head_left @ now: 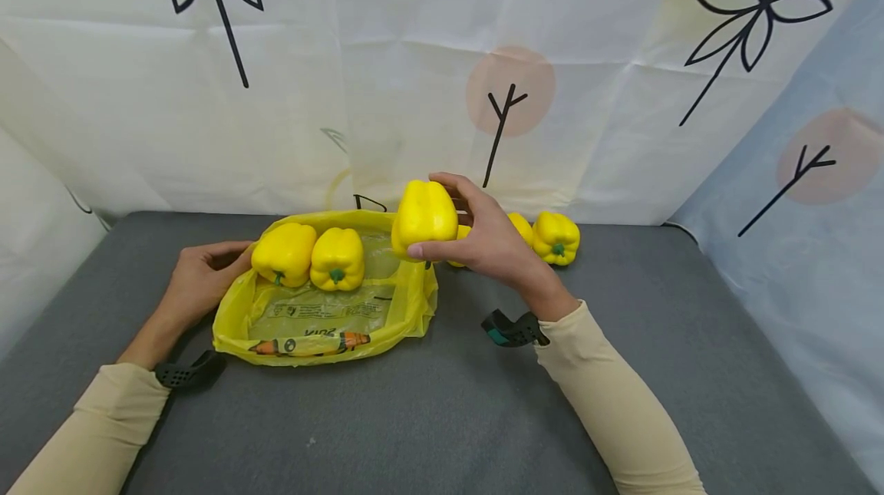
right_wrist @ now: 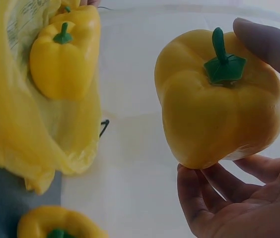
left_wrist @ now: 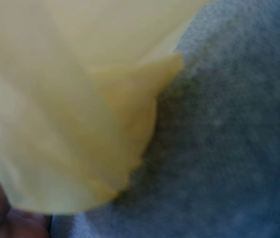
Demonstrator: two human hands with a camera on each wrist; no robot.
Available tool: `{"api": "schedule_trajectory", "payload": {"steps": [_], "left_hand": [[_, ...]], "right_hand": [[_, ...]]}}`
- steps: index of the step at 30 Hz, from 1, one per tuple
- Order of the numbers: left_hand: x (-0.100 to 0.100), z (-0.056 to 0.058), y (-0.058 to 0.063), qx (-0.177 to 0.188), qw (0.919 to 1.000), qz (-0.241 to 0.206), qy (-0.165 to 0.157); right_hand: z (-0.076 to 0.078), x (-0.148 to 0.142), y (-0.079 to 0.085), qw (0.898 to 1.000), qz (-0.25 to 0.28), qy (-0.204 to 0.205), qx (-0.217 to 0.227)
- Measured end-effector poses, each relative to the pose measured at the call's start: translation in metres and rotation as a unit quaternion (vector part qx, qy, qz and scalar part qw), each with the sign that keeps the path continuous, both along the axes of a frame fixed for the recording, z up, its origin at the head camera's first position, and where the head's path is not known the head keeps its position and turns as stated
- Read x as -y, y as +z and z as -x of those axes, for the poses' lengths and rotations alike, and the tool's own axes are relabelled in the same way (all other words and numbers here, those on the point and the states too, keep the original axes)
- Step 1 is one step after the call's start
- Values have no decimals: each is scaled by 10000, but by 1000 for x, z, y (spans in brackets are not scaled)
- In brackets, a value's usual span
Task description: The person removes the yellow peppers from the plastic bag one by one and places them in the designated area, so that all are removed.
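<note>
Right hand (head_left: 486, 238): grips the held pepper (head_left: 424, 212), thumb across its near side, fingers curled about the far side
Aloft: the held pepper is in the air at the right rear corner of the yellow bag (head_left: 414, 315), its green stem (right_wrist: 224, 69) in plain sight of the right wrist camera
Left hand (head_left: 196, 276): pinches the bag's left edge, fingertips partly hidden by the plastic; the left wrist view is badly blurred
Inside the bag: two yellow peppers, the left pepper (head_left: 283, 253) and its neighbour (head_left: 337, 259), sit side by side in the left half, stems facing the near side
Bag: lies mouth up, its lining showing small print and, along the near side, a picture of an orange crayon (head_left: 311, 344)
Right of the bag: more yellow peppers on the grey table (head_left: 400, 426), the outermost pepper (head_left: 555, 238) in clear view, others partly hidden behind the right hand
Wrists: black straps (head_left: 185, 372) below beige sleeves (head_left: 615, 395)
Backdrop: pale cloth (head_left: 407, 111) printed with dark leaf and twig drawings
</note>
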State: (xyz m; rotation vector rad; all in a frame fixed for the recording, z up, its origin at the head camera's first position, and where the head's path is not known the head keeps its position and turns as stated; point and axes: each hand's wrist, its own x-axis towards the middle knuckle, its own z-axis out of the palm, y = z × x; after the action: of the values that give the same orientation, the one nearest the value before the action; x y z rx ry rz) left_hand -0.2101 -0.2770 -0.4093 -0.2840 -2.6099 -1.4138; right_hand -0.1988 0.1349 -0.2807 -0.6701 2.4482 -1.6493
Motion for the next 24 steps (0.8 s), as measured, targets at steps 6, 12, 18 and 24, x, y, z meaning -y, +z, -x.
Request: {"api": "schedule_trajectory", "payload": {"steps": [6, 12, 18, 24], "left_hand": [[1, 1, -1, 27, 10000, 23, 24], [2, 2, -1, 58, 9999, 73, 63], [1, 2, -1, 69, 9999, 96, 96], [0, 1, 2, 115, 9998, 79, 112]], "right_hand": [[-6, -12, 0, 9998, -100, -165, -42], [-13, -23, 0, 9996, -155, -226, -47], [-17, -34, -6, 9992, -233, -323, -95], [-21, -43, -10, 9988, -165, -444, -97]]}}
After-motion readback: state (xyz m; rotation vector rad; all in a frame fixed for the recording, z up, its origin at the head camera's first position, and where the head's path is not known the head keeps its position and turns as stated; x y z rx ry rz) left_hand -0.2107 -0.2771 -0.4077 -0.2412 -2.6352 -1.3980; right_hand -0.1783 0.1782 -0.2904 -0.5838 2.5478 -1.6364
